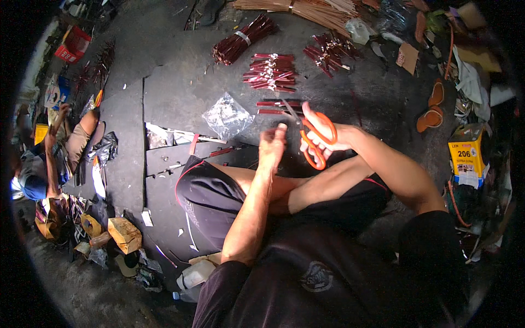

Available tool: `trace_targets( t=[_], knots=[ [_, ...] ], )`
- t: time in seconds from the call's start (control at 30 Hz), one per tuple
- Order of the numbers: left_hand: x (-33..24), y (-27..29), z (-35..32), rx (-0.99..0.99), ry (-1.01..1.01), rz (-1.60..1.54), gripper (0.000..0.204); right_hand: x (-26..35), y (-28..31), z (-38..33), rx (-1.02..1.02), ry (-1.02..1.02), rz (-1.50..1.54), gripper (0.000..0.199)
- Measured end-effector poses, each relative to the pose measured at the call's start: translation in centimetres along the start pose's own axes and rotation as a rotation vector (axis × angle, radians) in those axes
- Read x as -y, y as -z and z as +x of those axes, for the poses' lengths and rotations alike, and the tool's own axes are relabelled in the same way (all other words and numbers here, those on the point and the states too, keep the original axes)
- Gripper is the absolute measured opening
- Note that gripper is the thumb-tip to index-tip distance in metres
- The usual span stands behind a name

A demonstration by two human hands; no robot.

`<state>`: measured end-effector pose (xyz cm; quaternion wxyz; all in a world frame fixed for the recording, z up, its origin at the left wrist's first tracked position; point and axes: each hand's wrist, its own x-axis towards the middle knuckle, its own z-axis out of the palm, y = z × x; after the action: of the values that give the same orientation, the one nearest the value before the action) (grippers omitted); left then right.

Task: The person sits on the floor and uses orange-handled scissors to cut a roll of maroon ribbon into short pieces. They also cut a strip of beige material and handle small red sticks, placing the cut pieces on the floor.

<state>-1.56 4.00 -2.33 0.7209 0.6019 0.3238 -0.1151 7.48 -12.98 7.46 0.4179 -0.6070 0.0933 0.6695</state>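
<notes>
My right hand point(328, 136) grips orange-handled scissors point(313, 143), fingers through the loops, blades pointing up-left toward a few dark red sticks point(276, 106) on the grey floor. My left hand point(272, 145) hovers just left of the scissors, fingers curled; whether it pinches anything small is unclear. I sit cross-legged in dark shorts, knees below the hands.
Bundles of red sticks point(270, 71) lie ahead, a banded bundle point(240, 41) and pale sticks point(306, 8) beyond. A clear plastic bag point(227, 116) lies left. Another person point(49, 153) sits far left. Orange sandals point(432, 109) and a yellow box point(466, 156) are at the right.
</notes>
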Motion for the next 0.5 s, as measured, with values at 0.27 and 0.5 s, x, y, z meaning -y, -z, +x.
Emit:
trace_targets(
  t=[0.27,0.5],
  knots=[
    [-4.6,2.7,0.2,-0.318,-0.512,0.032,0.028,-3.2,-2.9,-4.1,-0.009,0.363,-0.142,0.083],
    [-12.0,17.8,6.0,-0.671,-0.658,-0.274,0.027,1.2,-2.1,-8.5,-0.649,0.494,-1.107,0.081]
  ],
)
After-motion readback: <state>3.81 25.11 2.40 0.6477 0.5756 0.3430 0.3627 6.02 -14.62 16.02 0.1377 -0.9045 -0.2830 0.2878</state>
